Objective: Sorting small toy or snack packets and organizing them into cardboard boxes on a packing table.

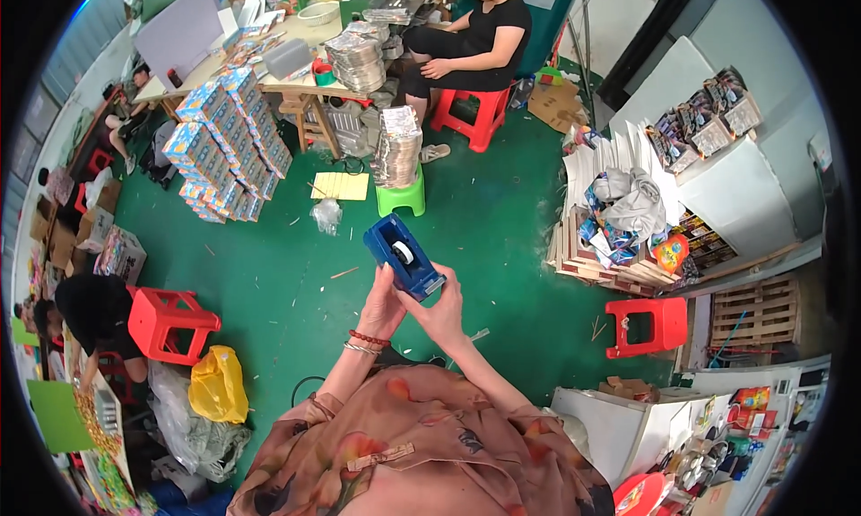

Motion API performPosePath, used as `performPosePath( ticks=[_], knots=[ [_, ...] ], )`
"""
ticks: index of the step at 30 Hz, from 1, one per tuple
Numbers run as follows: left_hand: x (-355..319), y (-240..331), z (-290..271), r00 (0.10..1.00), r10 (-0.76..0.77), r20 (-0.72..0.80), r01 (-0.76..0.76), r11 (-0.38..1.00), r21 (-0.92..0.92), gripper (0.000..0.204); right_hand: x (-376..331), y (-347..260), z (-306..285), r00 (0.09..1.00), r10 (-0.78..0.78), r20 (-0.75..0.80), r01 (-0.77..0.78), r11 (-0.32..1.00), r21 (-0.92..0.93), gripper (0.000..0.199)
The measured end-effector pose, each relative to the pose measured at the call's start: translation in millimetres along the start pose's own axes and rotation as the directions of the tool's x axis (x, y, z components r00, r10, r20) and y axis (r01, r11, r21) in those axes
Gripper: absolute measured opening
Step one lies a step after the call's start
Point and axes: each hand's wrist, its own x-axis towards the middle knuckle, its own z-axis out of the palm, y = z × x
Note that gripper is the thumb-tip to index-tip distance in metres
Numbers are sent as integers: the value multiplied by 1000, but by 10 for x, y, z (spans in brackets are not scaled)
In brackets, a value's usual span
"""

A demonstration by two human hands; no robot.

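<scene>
Out in front of my body, above the green floor, I hold a blue tape dispenser [384,236] with a white core in its well. My left hand [384,303] grips its near left side, and a red bead bracelet and a silver bangle circle that wrist. The near right end of the dispenser rests in my right hand [440,312], whose fingers wrap round its side and underside. The dispenser is tilted, its far end pointing up and left. My fingers beneath it are partly hidden.
Beyond the dispenser, a green stool [401,200] carries a tall bundled stack [397,148]. Stacked patterned boxes [224,148] stand far left. A person in black sits on a red stool [470,117] by a cluttered table. Other red stools [170,323] [647,326] flank me; a yellow bag [218,386] lies left.
</scene>
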Motion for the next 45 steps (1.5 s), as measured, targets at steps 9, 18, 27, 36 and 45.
performPosePath(
  ticks=[9, 18, 27, 36, 45],
  knots=[
    [756, 723, -203, 986, -136, 94, 126, 987, 102, 56, 567, -43, 592, 950, 313, -10, -308, 940, 143, 53],
    [1187, 1086, -772, 874, -485, 2, 230, 418, 879, 76, 631, 390, 631, 824, 524, -214, -413, 816, 404, 49],
    [427, 1525, -3899, 840, -467, -277, 152, -287, 946, 57, -132, 426, 260, 540, 671, -509, -653, 715, 250, 43],
    [1877, 1287, -3772, 607, -790, -90, -179, -247, 952, 55, -820, 335, 23, 12, 636, -771, -710, 548, 441, 39],
    [2378, -709, -2764, 85, -995, -43, -479, -78, 875, 53, -1270, 251, -1275, -252, 428, -868, -712, 525, 466, 44]
  ],
)
